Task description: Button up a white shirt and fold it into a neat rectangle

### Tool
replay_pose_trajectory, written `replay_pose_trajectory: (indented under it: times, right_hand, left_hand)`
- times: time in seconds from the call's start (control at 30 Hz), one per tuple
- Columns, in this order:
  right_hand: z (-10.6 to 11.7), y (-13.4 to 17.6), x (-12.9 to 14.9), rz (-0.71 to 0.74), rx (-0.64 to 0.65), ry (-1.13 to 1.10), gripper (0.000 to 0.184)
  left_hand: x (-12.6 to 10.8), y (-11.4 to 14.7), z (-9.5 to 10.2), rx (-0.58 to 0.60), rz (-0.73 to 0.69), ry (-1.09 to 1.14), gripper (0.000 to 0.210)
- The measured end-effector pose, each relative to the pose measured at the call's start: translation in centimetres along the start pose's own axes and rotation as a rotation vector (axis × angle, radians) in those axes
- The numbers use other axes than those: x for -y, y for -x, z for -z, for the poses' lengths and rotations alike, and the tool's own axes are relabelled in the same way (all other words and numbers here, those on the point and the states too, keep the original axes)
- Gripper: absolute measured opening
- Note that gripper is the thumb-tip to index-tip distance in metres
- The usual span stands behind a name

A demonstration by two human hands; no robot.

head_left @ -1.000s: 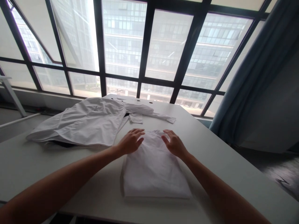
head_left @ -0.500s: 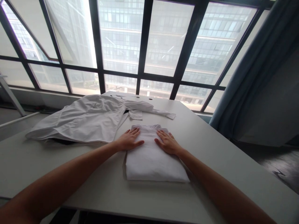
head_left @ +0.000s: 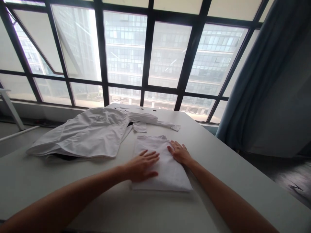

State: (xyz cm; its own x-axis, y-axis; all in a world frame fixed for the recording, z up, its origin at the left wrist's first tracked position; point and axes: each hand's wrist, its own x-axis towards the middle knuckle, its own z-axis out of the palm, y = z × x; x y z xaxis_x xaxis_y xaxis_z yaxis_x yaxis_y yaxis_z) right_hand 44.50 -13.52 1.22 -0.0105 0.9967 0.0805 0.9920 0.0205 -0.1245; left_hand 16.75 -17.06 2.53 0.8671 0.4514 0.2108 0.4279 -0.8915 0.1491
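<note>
In front of me a folded white garment (head_left: 167,171), probably a shirt by its collar-like far edge, lies flat in a neat rectangle on the white table (head_left: 233,187). My left hand (head_left: 143,166) is open, its fingers spread over the left and middle part of the cloth. At the far right edge of the bundle, my right hand (head_left: 180,152) rests open with its fingers pointing away from me. Neither hand grips the fabric. The left forearm and hand cover the bundle's near left side.
A white long-sleeved shirt (head_left: 92,132) lies spread out at the table's left, one sleeve reaching right behind the folded bundle. Windows with dark frames (head_left: 145,89) stand beyond the table. A blue-grey curtain (head_left: 245,84) hangs at the right.
My left hand has slid from the far left edge of the folded garment toward me and its middle. The right hand has shifted slightly to the right edge. The view has tipped up a little.
</note>
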Motion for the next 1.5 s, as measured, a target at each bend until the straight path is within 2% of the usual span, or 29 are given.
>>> replay_pose_trajectory:
  times: [0.07, 0.13, 0.17, 0.23, 0.37, 0.47, 0.6, 0.67, 0.73, 0.83, 0.9, 0.97, 1.03, 1.13, 1.23, 1.3, 1.4, 1.5]
  right_hand:
    - [0.4, 0.3, 0.1, -0.029, -0.148, 0.019, 0.059]
    - [0.9, 1.0, 1.0, 0.01, -0.256, 0.001, 0.057]
    - [1.1, 1.5, 1.6, 0.056, -0.271, -0.025, 0.057]
    - [1.2, 2.6, 3.3, 0.169, -0.228, -0.094, 0.058]
    - [0.4, 3.9, 5.8, 0.347, -0.002, -0.124, 0.065]
    - [0.0, 3.7, 5.7, 0.374, 0.115, -0.093, 0.07]
    - [0.2, 2.4, 4.1, 0.371, 0.162, -0.083, 0.071]
    - [0.5, 1.9, 3.0, 0.347, 0.171, -0.063, 0.064]
    - [1.0, 1.4, 1.6, 0.29, 0.165, -0.021, 0.055]
    - [1.7, 1.4, -0.2, 0.164, 0.062, 0.078, 0.051]
    - [2.1, 1.8, -0.7, 0.087, -0.012, 0.087, 0.048]
    - [2.0, 2.4, -0.1, 0.064, -0.019, 0.011, 0.049]
    - [1.6, 3.2, 1.3, 0.102, 0.042, -0.079, 0.057]
    - [0.6, 3.6, 3.2, 0.162, 0.116, -0.089, 0.07]
    - [0.3, 2.9, 3.3, 0.207, 0.106, -0.028, 0.071]
    - [0.5, 2.2, 2.6, 0.23, 0.09, 0.0, 0.071]
    - [0.8, 1.9, 1.8, 0.251, 0.041, 0.021, 0.068]
    - [0.7, 2.2, 1.9, 0.301, 0.038, -0.008, 0.065]
  left_hand:
    - [-1.2, 0.0, -0.5, 0.042, -0.088, 0.069, 0.069]
    - [-1.0, -0.3, -1.0, 0.05, -0.046, 0.1, 0.069]
    - [-0.5, -0.5, -1.2, 0.041, -0.002, 0.1, 0.069]
    - [0.9, -0.8, -1.6, 0.011, 0.091, 0.079, 0.07]
    - [3.9, -1.0, -1.8, -0.055, 0.275, 0.008, 0.065]
    - [6.4, -0.3, -1.4, -0.065, 0.415, -0.042, 0.063]
    - [8.7, 0.8, -0.5, -0.032, 0.577, -0.081, 0.062]
    - [8.1, 0.9, 0.1, -0.04, 0.568, -0.121, 0.059]
    - [6.2, 0.8, 0.8, -0.073, 0.499, -0.16, 0.054]
    - [2.4, 0.4, 1.9, -0.096, 0.386, -0.109, 0.048]
    - [0.8, 0.3, 2.1, -0.099, 0.266, -0.038, 0.046]
    - [0.5, 0.2, 1.7, -0.133, 0.12, -0.008, 0.04]
    - [1.6, 0.2, 0.7, -0.164, 0.058, -0.003, 0.046]
    - [3.7, 0.2, -1.1, -0.127, 0.153, 0.008, 0.064]
    - [4.1, 0.2, -1.8, -0.067, 0.222, -0.02, 0.074]
    - [3.2, 0.2, -1.4, -0.047, 0.237, -0.065, 0.075]
    - [2.1, 0.1, -0.3, -0.061, 0.275, -0.109, 0.064]
    - [3.3, 0.1, 0.4, -0.072, 0.316, -0.11, 0.058]
